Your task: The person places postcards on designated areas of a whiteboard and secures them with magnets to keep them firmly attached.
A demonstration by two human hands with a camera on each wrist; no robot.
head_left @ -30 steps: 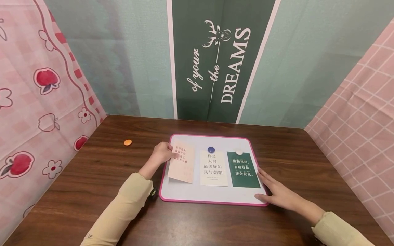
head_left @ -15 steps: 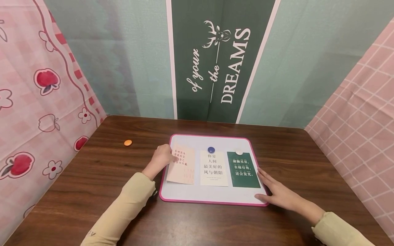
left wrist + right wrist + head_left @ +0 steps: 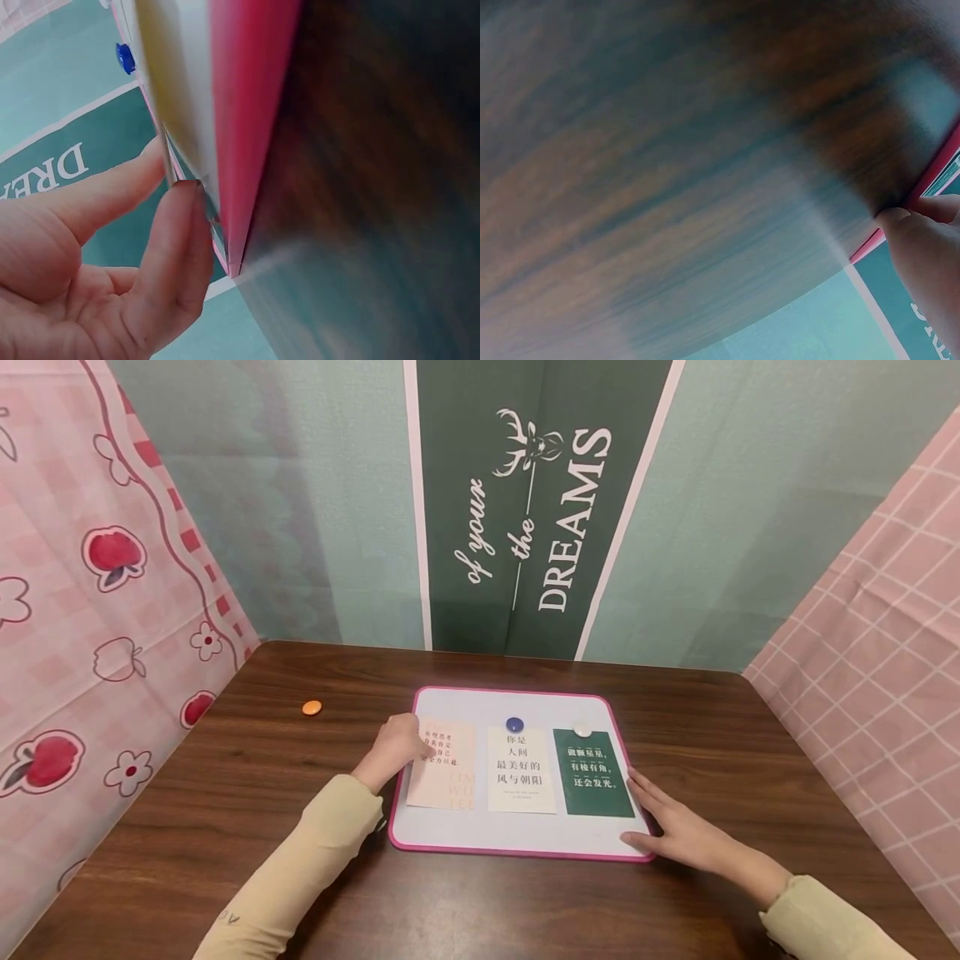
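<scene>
A white board with a pink rim lies on the table. My left hand pinches the left edge of a pale pink card between thumb and fingers, over the board's left part. In the left wrist view, the card is seen edge-on between the thumb and fingertips of the left hand. My right hand rests against the board's right edge, fingers fairly straight along the rim and thumb near the lower right corner. Next to the pink card are a white card and a green card.
A blue round magnet sits at the white card's top and a white round magnet at the green card's top. An orange round magnet lies on the brown wooden table, left of the board. Cloth curtains stand behind and at both sides.
The pink card has straightened and come down flatter over the board, its top edge shifting slightly towards me. The left hand has moved slightly with it. My right hand stays in place.
</scene>
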